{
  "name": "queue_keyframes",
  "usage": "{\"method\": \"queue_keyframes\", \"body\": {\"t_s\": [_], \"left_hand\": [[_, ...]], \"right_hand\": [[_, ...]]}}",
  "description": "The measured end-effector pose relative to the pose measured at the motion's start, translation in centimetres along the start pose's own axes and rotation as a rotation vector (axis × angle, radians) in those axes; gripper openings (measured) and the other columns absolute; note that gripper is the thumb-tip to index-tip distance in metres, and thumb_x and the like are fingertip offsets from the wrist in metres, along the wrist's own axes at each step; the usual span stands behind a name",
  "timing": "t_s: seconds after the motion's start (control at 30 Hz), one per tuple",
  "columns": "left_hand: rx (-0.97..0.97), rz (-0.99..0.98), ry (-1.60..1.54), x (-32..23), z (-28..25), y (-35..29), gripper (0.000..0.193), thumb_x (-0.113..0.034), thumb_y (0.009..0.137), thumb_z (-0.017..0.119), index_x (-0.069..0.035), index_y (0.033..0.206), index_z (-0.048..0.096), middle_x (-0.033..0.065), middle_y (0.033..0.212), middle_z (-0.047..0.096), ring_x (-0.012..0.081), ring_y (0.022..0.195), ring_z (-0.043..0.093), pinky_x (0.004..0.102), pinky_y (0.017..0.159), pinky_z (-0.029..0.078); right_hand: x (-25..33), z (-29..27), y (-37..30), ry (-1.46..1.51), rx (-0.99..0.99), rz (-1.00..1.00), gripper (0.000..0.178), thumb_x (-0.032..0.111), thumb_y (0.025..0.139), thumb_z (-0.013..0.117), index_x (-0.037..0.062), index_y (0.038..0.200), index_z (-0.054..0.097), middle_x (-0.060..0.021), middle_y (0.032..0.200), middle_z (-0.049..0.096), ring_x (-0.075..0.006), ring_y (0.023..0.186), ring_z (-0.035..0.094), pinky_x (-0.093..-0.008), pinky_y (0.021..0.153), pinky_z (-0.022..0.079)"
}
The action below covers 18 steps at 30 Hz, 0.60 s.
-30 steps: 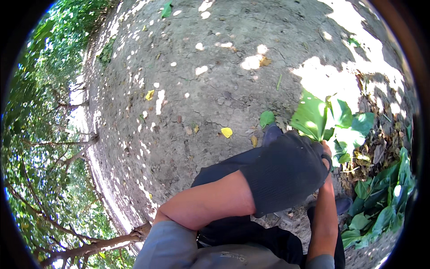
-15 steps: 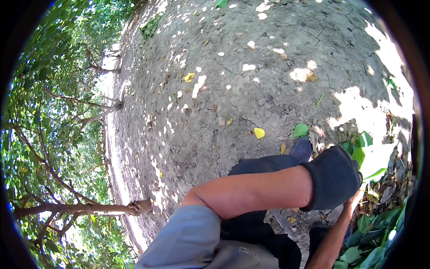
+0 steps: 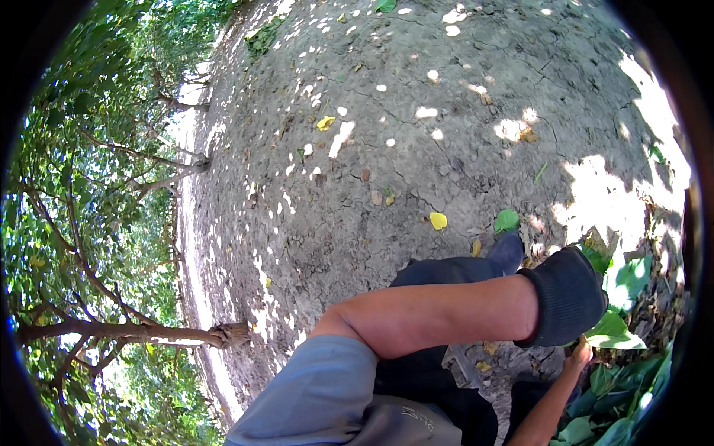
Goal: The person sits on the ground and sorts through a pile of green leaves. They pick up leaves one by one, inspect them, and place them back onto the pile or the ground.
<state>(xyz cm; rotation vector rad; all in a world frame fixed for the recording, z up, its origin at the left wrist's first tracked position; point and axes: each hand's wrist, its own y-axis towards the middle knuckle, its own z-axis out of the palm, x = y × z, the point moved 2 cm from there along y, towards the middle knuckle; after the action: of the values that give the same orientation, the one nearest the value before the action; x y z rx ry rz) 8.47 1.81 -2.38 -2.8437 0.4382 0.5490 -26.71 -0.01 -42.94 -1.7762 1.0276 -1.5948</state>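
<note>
Broad green leaf (image 3: 616, 331) at my bare fingertips, not yet on the heap (image 3: 631, 386)

My right hand (image 3: 579, 354) was bare and curled nearly closed, its fingertips together at the base of the leaf, whose blade spread out toward three o'clock. At twelve o'clock from it, just beside, was my left hand (image 3: 569, 296) in a dark knitted glove, with my left forearm (image 3: 446, 312) stretched across my body; the glove's back hid the fingers, so I could not tell how far open they were or whether they gripped anything.

From the glove, more sunlit green leaves (image 3: 629, 281) showed at three o'clock; what supported them was hidden. The heap of large, darker leaves lay at five o'clock, already gathered in one place, as I judged it. The leaf at my fingers was apart from it, so that one was left to be dealt with; how many others remained, I could not tell.

Farther out, my dark shoe (image 3: 508, 253) stood at ten o'clock, with a small round green leaf (image 3: 506, 220) just beyond its toe and a yellow leaf (image 3: 438, 221) beside that on the cracked soil (image 3: 357, 245). At nine o'clock, well apart, a brown tree trunk (image 3: 171, 332) rose into foliage.
</note>
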Motion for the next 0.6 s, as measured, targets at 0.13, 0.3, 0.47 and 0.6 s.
{"method": "queue_keyframes", "body": {"t_s": [0.13, 0.3, 0.47, 0.6], "left_hand": [[-0.013, 0.005, 0.011, 0.0, 0.4, 0.4, 0.018, -0.018, 0.072, 0.065, -0.004, 0.084, 0.068, 0.0089, 0.071, 0.065, 0.0263, 0.064, 0.067, 0.0424, 0.055, 0.048], [0.027, 0.012, 0.01, 0.1, 0.7, 1.0, 0.019, -0.019, 0.073, 0.065, -0.004, 0.084, 0.067, 0.0081, 0.07, 0.065, 0.026, 0.065, 0.067, 0.0421, 0.056, 0.048], [0.042, -0.028, 0.034, 0.1, 0.5, 0.2, 0.02, -0.02, 0.073, 0.065, -0.003, 0.083, 0.067, 0.0084, 0.069, 0.064, 0.0262, 0.064, 0.067, 0.0423, 0.054, 0.048], [0.035, -0.008, 0.04, 0.1, 0.6, 0.6, 0.02, -0.019, 0.073, 0.065, -0.002, 0.083, 0.067, 0.0091, 0.069, 0.065, 0.0268, 0.064, 0.067, 0.0427, 0.054, 0.048]], "right_hand": [[0.2, -0.2, 0.8, -0.209, 0.077, -0.353, 0.017, 0.018, 0.085, 0.068, 0.0017, 0.091, 0.068, -0.0081, 0.088, 0.065, -0.0217, 0.076, 0.063, -0.0368, 0.066, 0.054], [0.7, 0.2, 1.7, 0.015, 0.033, -0.133, 0.017, 0.017, 0.082, 0.07, 0.0028, 0.091, 0.068, -0.0073, 0.087, 0.064, -0.0216, 0.075, 0.062, -0.0373, 0.064, 0.053], [2.5, 2.5, -2.8, -0.044, 0.04, -0.119, 0.011, 0.015, 0.082, 0.07, 0.0058, 0.084, 0.065, -0.0043, 0.08, 0.06, -0.0188, 0.066, 0.059, -0.0345, 0.056, 0.051], [3.8, 2.4, -3.5, -0.07, 0.032, -0.159, 0.013, 0.015, 0.083, 0.069, 0.0066, 0.078, 0.06, -0.0024, 0.073, 0.057, -0.0175, 0.061, 0.057, -0.0331, 0.052, 0.049]]}}
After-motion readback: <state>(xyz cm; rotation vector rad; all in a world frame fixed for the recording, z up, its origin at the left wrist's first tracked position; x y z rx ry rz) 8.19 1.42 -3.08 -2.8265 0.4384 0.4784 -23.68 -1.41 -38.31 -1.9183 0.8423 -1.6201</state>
